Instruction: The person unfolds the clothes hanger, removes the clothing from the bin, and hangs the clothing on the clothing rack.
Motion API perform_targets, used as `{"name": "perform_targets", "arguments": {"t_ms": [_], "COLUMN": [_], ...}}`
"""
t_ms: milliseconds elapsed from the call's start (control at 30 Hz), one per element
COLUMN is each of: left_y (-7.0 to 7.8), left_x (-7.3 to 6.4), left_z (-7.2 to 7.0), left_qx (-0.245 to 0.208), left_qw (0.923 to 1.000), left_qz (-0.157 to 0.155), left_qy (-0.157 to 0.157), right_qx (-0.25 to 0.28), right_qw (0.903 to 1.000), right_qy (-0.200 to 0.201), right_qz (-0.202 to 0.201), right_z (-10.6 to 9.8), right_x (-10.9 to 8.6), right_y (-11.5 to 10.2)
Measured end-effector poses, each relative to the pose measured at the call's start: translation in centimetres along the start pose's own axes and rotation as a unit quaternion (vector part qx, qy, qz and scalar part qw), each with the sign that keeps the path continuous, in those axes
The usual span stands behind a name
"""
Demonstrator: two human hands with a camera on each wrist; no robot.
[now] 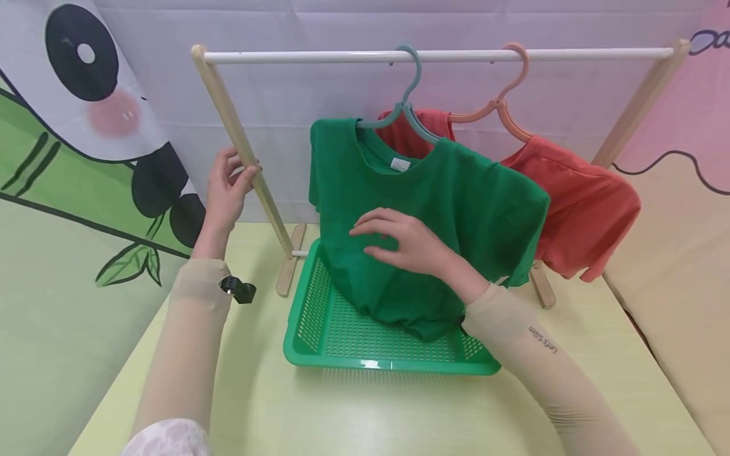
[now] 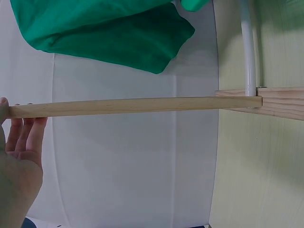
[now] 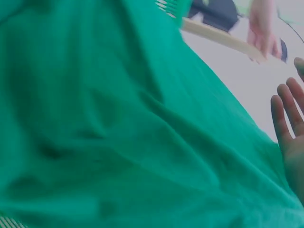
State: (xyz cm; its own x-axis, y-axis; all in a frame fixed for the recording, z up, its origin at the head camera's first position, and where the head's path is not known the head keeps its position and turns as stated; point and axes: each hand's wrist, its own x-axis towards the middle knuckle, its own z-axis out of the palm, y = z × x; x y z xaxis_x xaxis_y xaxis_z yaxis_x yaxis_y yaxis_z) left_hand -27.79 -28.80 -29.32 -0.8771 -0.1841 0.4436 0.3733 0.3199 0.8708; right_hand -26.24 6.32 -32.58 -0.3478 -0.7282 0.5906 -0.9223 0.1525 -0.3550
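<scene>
My left hand [image 1: 225, 190] holds the left wooden post of a clothes rack [image 1: 230, 120], thumb on one side and fingers on the other. The left wrist view shows the post [image 2: 133, 106] running down to its foot. A green T-shirt [image 1: 393, 221] hangs from the rail on a blue-grey hanger [image 1: 412, 76]; its lower part droops into a green basket [image 1: 308, 323]. In front of the shirt is my right hand [image 1: 407, 240], its fingers loosely bent and nothing in them. Green cloth [image 3: 118, 118] fills most of the right wrist view.
Behind and right of the green shirt, a red T-shirt [image 1: 576, 202] hangs on an orange hanger [image 1: 516, 76]. The rack's white rail [image 1: 296, 57] spans the top. The basket stands on a pale table [image 1: 353, 418], with a printed cloth backdrop [image 1: 160, 38] behind.
</scene>
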Motion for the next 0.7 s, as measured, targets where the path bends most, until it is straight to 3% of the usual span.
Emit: {"name": "perform_targets", "arguments": {"t_ms": [133, 367, 533, 700], "left_y": [0.0, 0.0, 0.0, 0.0], "left_x": [-0.1, -0.1, -0.2, -0.2], "left_z": [-0.1, -0.1, 0.0, 0.0], "left_qx": [-0.012, -0.021, -0.022, -0.006], "left_qw": [0.9999, 0.9998, 0.9997, 1.0000], "left_qz": [-0.001, 0.000, 0.002, 0.001], "left_qy": [0.002, 0.002, 0.004, 0.003], "right_qx": [0.004, -0.013, -0.044, -0.064], "right_qw": [0.9946, 0.9714, 0.9470, 0.9148], "right_qy": [-0.099, -0.228, -0.309, -0.386], "right_qz": [0.031, 0.063, 0.074, 0.099], "right_z": [1.4, 3.6, 4.4, 4.5], "right_x": [-0.6, -1.8, -2.9, -3.4], "right_y": [-0.3, -0.4, -0.4, -0.1]}}
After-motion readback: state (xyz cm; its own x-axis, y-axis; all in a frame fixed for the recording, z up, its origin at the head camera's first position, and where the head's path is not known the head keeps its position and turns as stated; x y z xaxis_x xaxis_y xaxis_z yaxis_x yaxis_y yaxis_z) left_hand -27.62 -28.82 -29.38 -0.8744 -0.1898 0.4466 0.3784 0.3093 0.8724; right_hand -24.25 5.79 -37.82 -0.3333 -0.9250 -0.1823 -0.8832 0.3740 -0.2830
